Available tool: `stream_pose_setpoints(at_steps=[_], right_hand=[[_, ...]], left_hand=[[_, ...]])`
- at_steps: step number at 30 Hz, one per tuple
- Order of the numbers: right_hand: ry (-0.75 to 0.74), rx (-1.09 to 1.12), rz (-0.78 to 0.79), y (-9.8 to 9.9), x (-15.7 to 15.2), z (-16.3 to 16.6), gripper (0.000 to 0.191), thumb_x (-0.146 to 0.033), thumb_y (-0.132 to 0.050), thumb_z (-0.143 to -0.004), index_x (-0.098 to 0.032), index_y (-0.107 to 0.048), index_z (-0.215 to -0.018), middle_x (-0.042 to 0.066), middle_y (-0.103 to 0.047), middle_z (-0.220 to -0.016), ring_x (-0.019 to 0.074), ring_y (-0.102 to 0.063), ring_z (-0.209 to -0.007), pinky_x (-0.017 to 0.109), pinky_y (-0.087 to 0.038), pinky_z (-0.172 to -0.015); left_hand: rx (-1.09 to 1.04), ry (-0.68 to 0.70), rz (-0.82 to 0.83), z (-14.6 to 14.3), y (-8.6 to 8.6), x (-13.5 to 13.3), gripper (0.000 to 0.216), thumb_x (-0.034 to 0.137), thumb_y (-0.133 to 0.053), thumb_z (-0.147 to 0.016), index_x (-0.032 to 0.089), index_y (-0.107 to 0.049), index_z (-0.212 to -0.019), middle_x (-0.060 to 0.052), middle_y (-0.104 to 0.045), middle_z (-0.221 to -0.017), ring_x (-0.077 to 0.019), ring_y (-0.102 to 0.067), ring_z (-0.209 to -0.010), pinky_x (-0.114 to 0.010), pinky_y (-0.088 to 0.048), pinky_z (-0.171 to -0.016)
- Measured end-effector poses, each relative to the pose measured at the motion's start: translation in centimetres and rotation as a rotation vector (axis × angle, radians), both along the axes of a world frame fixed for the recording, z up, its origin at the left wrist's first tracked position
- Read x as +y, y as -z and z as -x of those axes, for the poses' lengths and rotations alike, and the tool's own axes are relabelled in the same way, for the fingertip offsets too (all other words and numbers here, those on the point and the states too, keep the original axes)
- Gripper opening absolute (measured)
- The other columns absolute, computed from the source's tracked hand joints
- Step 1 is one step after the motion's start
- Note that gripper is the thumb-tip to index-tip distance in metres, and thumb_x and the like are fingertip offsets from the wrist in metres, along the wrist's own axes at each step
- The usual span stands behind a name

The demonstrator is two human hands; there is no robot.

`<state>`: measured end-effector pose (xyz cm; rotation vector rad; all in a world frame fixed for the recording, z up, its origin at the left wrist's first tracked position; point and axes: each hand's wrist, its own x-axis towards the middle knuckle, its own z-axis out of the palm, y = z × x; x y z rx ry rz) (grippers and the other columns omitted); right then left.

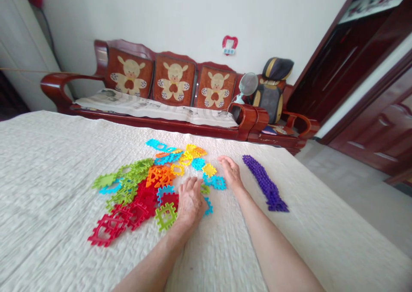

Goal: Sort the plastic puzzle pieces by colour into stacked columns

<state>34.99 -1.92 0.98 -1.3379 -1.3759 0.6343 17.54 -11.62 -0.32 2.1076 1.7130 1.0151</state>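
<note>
My left hand (192,200) lies palm down among the loose plastic pieces, its fingers a little apart. What lies under its palm is hidden. Close to it are a green square frame piece (166,217), a blue piece (208,206) and dark red pieces (147,199). On its edge, fingers stretched forward, my right hand (231,173) rests beside a pair of joined-looking blue pieces (219,182) and a yellow square piece (209,170). Orange pieces (160,176), green pieces (128,178) and yellow pieces (189,152) spread left and beyond the hands.
A long overlapping row of purple pieces (265,184) lies right of my right hand. Everything rests on a white quilted cover (58,189). Behind it stands a wooden sofa (61,90) with bear cushions (174,80), a small fan (248,84) and a wooden chair (304,126).
</note>
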Motion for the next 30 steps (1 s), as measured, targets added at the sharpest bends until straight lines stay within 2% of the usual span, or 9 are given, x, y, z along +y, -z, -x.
stream_pose_setpoints(at_steps=[2, 9, 16, 22, 26, 30], right_hand=[[0.080, -0.006, -0.016, 0.2, 0.1, -0.5, 0.038, -0.048, -0.044, -0.083, -0.019, -0.066, -0.095, 0.008, -0.072, -0.099, 0.0222, -0.065, -0.094, 0.037, -0.049, -0.090], [0.039, 0.018, -0.007, 0.7, 0.4, -0.7, 0.038, -0.049, -0.046, -0.079, -0.019, -0.066, -0.090, 0.008, -0.073, -0.087, 0.0225, -0.067, -0.085, 0.035, -0.050, -0.083], [0.027, 0.045, -0.015, 0.4, 0.0, -0.8, 0.037, -0.049, -0.048, -0.079, -0.019, -0.066, -0.090, 0.008, -0.074, -0.085, 0.0231, -0.067, -0.083, 0.036, -0.051, -0.082], [0.039, 0.135, -0.006, 0.0, -0.3, -0.7, 0.037, -0.050, -0.054, -0.077, -0.018, -0.065, -0.089, 0.009, -0.072, -0.085, 0.0234, -0.066, -0.085, 0.036, -0.050, -0.084], [-0.060, 0.063, 0.037, -0.4, -2.3, -1.5, 0.034, -0.049, -0.059, -0.077, -0.019, -0.064, -0.091, 0.007, -0.071, -0.095, 0.0238, -0.065, -0.093, 0.037, -0.048, -0.088], [-0.254, -0.115, 0.036, -0.5, -4.9, -2.8, 0.036, -0.041, -0.061, -0.079, -0.021, -0.061, -0.110, 0.007, -0.067, -0.112, 0.0233, -0.061, -0.108, 0.038, -0.046, -0.094]], left_hand=[[0.007, -0.002, 0.000, 0.0, -0.1, -0.1, 0.048, 0.005, -0.042, -0.078, 0.018, -0.061, -0.120, -0.010, -0.058, -0.130, -0.0261, -0.046, -0.128, -0.044, -0.036, -0.104], [0.099, -0.020, 0.115, -0.3, -1.7, 1.3, 0.050, 0.003, -0.039, -0.080, 0.017, -0.059, -0.123, -0.009, -0.063, -0.122, -0.0212, -0.050, -0.122, -0.036, -0.038, -0.104], [0.202, -0.090, 0.089, -1.1, -2.2, 4.7, 0.047, 0.014, -0.041, -0.086, 0.016, -0.053, -0.132, -0.012, -0.061, -0.122, -0.0277, -0.046, -0.122, -0.044, -0.033, -0.106], [0.242, -0.066, 0.049, -0.9, -1.9, 5.1, 0.033, 0.016, -0.042, -0.087, 0.020, -0.063, -0.113, -0.010, -0.062, -0.116, -0.0263, -0.046, -0.121, -0.044, -0.035, -0.103], [0.238, -0.065, 0.047, -0.8, -2.1, 4.9, 0.031, 0.016, -0.041, -0.088, 0.020, -0.065, -0.109, -0.010, -0.063, -0.115, -0.0270, -0.046, -0.122, -0.045, -0.035, -0.103], [0.185, -0.087, 0.083, -0.9, -2.0, 5.2, 0.036, 0.014, -0.041, -0.087, 0.021, -0.064, -0.113, -0.010, -0.063, -0.117, -0.0264, -0.049, -0.120, -0.046, -0.035, -0.105]])
